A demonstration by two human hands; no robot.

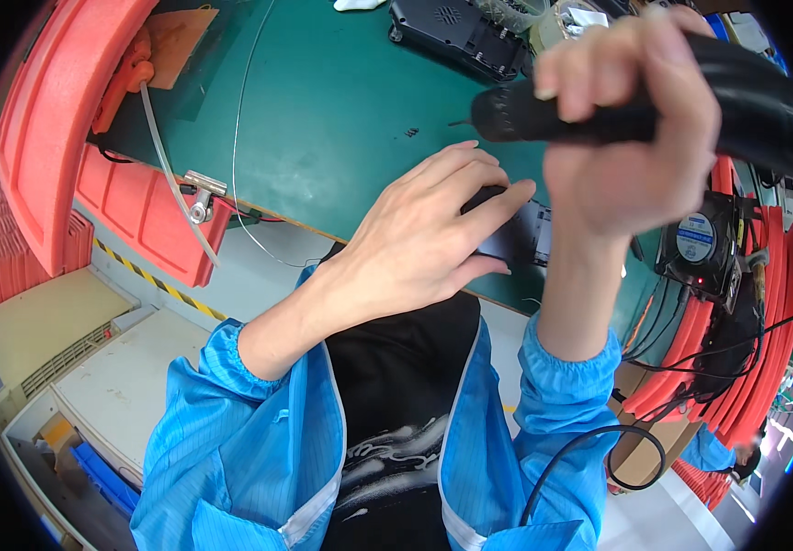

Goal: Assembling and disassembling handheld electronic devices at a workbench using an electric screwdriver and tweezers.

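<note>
My right hand point(635, 119), raised above the bench and slightly blurred, is wrapped round a black electric screwdriver point(525, 112). Its thin bit points left, clear of the work. Below it, my left hand point(433, 220) grips a black plastic housing point(530, 230) near the bench's front edge, fingers over the far side and thumb on the near side. The hand covers much of that housing. On the green mat point(323, 110) just beyond lie several tiny dark screws point(412, 133).
A black device with a speaker grille point(456, 37) lies at the back. A small black fan point(695, 239) stands right, with cables and red trays point(769, 321) beside it. Left are a metal clip point(202, 195), thin wire point(238, 110), an orange-handled tool point(136, 73) and a red tray point(47, 138).
</note>
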